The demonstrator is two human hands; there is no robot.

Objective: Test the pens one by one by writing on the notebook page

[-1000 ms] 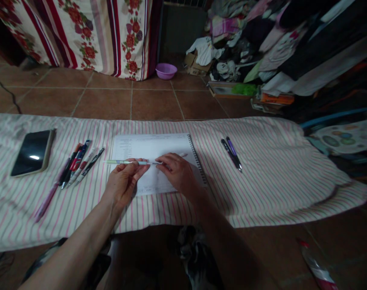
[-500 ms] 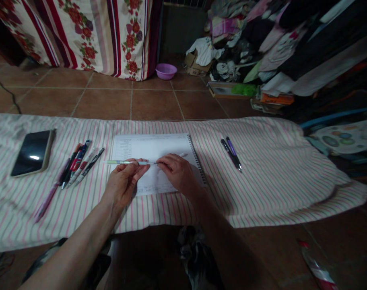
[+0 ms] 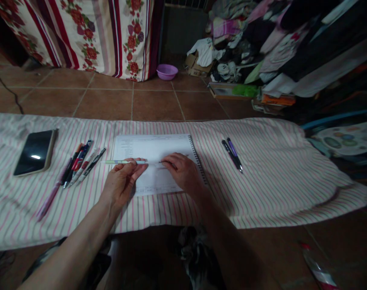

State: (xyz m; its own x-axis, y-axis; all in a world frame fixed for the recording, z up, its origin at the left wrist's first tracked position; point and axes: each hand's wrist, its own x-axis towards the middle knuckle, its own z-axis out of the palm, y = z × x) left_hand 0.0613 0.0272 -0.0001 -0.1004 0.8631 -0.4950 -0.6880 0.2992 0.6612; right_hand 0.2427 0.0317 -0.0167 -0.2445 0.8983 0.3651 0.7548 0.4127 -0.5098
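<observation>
My left hand [image 3: 120, 177] is closed round a pale green and blue pen barrel [image 3: 111, 162], held level above an open spiral notebook [image 3: 159, 145]. A thin pen refill [image 3: 153, 162] juts from the barrel's right end. My right hand [image 3: 183, 170] pinches the refill's far end between thumb and fingertips. Its fingers partly hide that end. Left of the notebook lies a group of several pens [image 3: 81, 165], with a pinkish pen-like stick [image 3: 49, 199] below them. To the right, a black pen [image 3: 231, 155] and a purple pen [image 3: 231, 146] lie side by side.
A phone [image 3: 35, 153] rests on the left of the striped cloth [image 3: 277, 173]. Beyond, on the tiled floor, are a purple basin [image 3: 167, 72], a floral curtain [image 3: 95, 36] and piled clothes [image 3: 225, 28]. A bottle [image 3: 318, 268] lies on the floor at lower right.
My right hand has moved slightly right, away from my left hand. More of the refill shows between the barrel and my right fingers.
</observation>
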